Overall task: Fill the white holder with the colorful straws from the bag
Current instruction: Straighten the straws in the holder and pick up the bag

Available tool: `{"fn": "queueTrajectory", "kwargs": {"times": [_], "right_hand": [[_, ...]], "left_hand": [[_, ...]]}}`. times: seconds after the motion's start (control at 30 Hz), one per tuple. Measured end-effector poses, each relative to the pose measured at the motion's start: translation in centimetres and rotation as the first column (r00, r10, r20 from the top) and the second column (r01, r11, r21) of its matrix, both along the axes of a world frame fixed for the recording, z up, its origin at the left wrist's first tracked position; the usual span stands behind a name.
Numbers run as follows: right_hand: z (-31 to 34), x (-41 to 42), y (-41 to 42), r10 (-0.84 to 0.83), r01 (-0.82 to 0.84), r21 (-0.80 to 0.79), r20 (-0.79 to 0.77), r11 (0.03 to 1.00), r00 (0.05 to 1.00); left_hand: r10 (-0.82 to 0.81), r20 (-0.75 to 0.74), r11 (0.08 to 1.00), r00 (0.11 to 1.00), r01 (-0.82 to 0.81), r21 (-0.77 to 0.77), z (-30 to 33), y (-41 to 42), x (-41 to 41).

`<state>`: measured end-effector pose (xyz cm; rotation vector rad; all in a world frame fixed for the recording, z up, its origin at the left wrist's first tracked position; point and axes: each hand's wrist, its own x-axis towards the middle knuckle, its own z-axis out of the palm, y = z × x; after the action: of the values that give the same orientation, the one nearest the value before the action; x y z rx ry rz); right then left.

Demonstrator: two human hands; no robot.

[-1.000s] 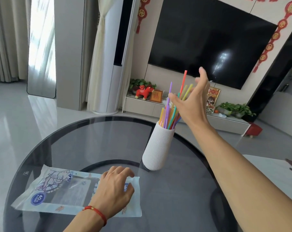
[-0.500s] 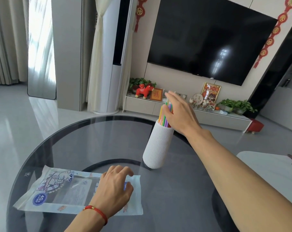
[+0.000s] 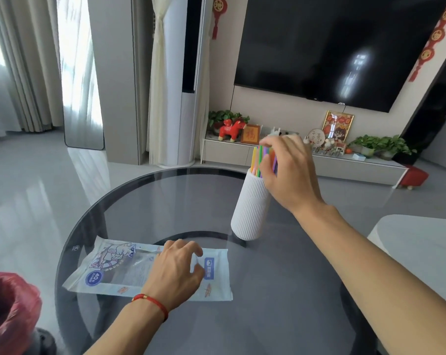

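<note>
Straws (image 3: 261,157) — thin, bright — fill ribbed white holder (image 3: 251,204) under right hand (image 3: 289,172).

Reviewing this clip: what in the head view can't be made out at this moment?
- Straws in the white holder: head view, right hand covers most of them; count unclear.
- Right hand's grip: fingertips blurred, so pinching or only touching the straws is unclear.
- Bag: left hand hides its middle; whether straws remain inside is unclear.
- Bag print: too small to read.
- Red bin: cut by the left edge.
</note>
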<state>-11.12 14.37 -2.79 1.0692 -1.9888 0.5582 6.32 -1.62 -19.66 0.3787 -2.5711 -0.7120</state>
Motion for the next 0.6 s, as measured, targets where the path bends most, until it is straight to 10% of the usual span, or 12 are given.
{"fn": "queueTrajectory", "kwargs": {"times": [0.1, 0.23, 0.47, 0.6], "right_hand": [[-5.5, 3.0, 0.3, 0.077, -0.111, 0.138, 0.229, 0.984, 0.970], [-14.0, 5.4, -1.0, -0.202, -0.220, 0.400, 0.778, 0.890, 0.595], [-17.0, 8.9, -6.2, -0.264, -0.106, 0.372, 0.807, 0.922, 0.529], [-16.5, 11.2, -9.4, 0.020, -0.199, 0.018, 0.982, 0.980, 0.188]], "left_hand": [[0.104, 0.017, 0.995, 0.994, -0.104, -0.007, 1.0, -0.6, 1.3], [0.252, 0.217, 0.968, 0.943, -0.249, -0.041, 0.8, -1.2, 4.2], [0.305, 0.487, 0.931, 0.818, -0.365, 0.031, 0.1, -2.7, 8.1], [0.290, 0.464, 0.863, 0.837, -0.438, 0.253, 1.7, -3.8, 10.1]]}}
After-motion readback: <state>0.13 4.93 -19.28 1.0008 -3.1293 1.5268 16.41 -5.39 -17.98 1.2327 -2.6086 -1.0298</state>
